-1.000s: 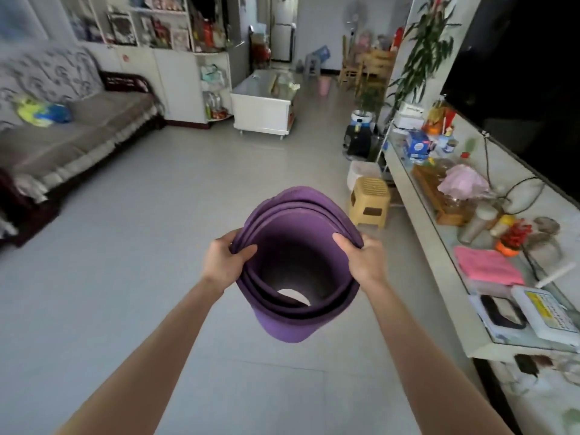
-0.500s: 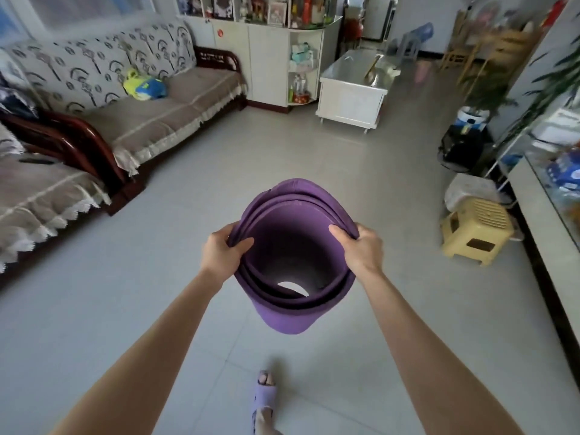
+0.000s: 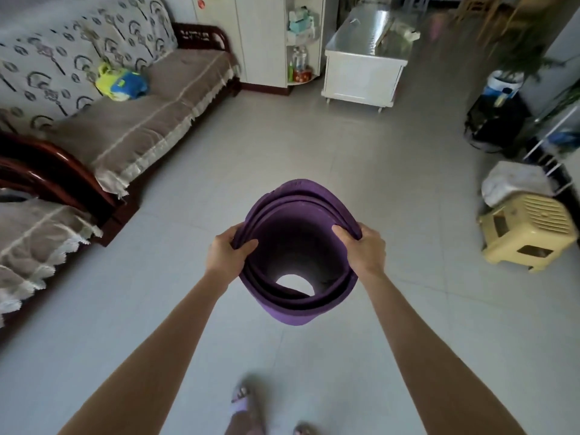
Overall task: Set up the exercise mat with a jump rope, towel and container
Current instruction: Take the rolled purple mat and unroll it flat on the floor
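I hold a purple exercise mat [image 3: 295, 202], loosely rolled into a wide tube, upright above the grey tiled floor. I look down through its hollow middle and see floor through the bottom opening. My left hand [image 3: 227, 254] grips the left side of the top rim, thumb inside the roll. On the right side of the rim sits my right hand [image 3: 364, 251], fingers curled over the edge. No jump rope, towel or container can be made out in view.
A covered sofa [image 3: 135, 127] with a yellow-blue toy [image 3: 120, 81] runs along the left. A white low table [image 3: 365, 62] stands at the back. A yellow plastic stool [image 3: 530, 230] is at right. My foot in a purple slipper [image 3: 243, 403] shows below.
The view has turned left and tilted down: the right-hand counter has left the frame, the sofa has come in, and my feet appear. Both hands keep the same grip on the mat.
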Demonstrator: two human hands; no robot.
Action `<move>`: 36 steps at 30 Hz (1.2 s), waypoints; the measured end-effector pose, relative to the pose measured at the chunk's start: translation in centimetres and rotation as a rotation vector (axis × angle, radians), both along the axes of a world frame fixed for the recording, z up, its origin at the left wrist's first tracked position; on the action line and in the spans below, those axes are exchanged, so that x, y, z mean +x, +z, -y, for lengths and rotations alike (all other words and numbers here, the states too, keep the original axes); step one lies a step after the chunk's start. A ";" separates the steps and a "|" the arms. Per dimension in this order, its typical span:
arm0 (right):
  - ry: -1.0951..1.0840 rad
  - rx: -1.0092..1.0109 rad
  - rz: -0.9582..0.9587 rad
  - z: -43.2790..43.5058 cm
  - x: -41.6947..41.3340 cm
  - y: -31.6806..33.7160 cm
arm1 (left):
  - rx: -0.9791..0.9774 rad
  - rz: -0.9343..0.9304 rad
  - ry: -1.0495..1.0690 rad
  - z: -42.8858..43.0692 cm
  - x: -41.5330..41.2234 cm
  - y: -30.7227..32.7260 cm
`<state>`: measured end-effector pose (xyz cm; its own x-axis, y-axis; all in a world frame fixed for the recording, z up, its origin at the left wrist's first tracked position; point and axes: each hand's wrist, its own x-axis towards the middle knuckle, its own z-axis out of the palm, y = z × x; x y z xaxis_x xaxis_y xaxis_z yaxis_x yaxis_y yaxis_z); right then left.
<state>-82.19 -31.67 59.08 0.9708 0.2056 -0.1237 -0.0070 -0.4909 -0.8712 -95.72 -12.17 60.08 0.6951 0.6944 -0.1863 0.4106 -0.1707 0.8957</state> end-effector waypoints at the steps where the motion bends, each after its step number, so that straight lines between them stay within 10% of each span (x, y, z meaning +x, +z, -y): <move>1: -0.015 -0.011 0.002 -1.3 1.1 -0.2 | 0.007 -0.005 -0.017 -1.4 1.4 -0.2; 16: -0.573 -0.004 -0.103 -16.5 16.2 -4.5 | -0.002 -0.037 -0.611 -20.6 28.5 -4.4; 36: -1.340 0.052 -0.217 -19.7 24.2 -17.5 | 0.069 -0.165 -1.371 -18.1 52.9 -18.0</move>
<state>-58.04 -11.97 41.54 0.3894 -0.8638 -0.3196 -0.5877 0.0341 -0.8083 -42.81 5.93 42.09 0.7971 -0.5085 -0.3256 -0.0209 -0.5621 0.8268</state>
